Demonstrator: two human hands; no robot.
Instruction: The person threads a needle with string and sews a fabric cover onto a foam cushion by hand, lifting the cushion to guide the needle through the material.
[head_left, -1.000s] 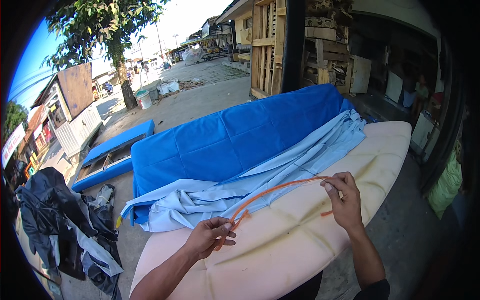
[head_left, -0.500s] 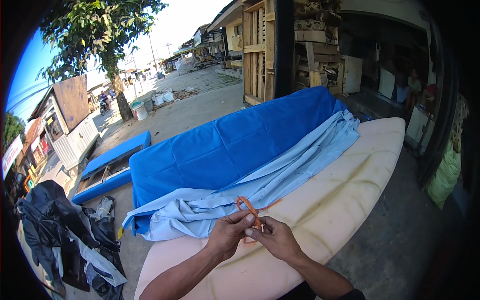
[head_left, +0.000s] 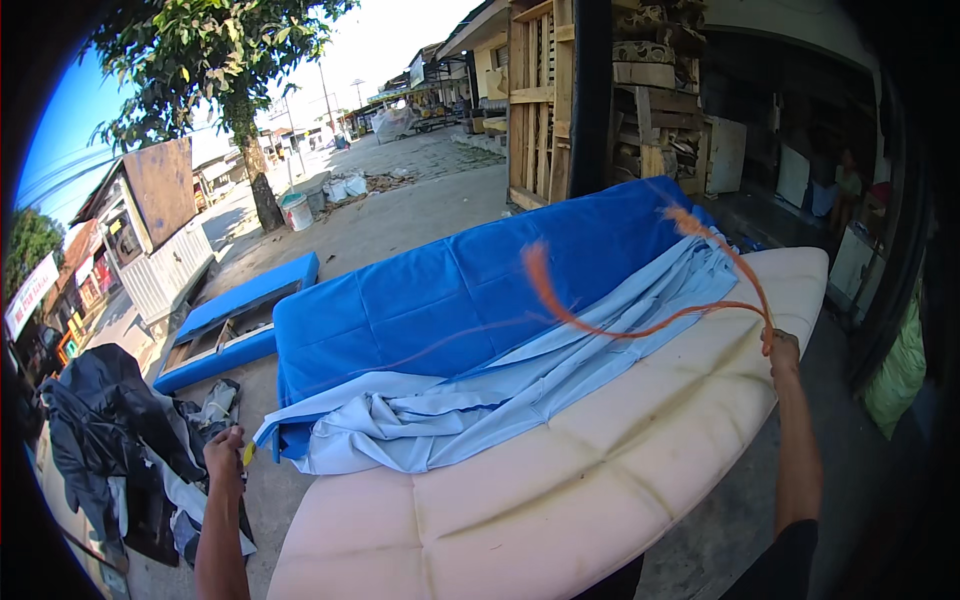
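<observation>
My right hand (head_left: 784,354), raised at the right, is closed round a bundle of orange twine (head_left: 640,333). Two loose lengths swing out from it to the left and upward, their ends blurred. At the far left my left hand (head_left: 224,450) is a closed fist; a faint, thin strand (head_left: 430,350) runs toward it across the blue cover. Between my arms lies a large pale foam pad (head_left: 560,480) with brownish crease lines. Beyond it rests a blue upholstered cushion (head_left: 480,265), with light-blue cloth (head_left: 390,425) bunched along its near side.
Dark crumpled sheeting (head_left: 105,450) lies on the ground at the left. A blue-edged wooden frame (head_left: 235,325) sits behind it. Farther back stand a tree (head_left: 255,170), a white bucket (head_left: 297,211) and a slatted wooden panel (head_left: 535,110). A pale green sack (head_left: 897,385) is at the right.
My hands were together over the foam pad, working the orange twine. They have swung wide apart, the right one carrying the twine bundle. The view has shifted slightly.
</observation>
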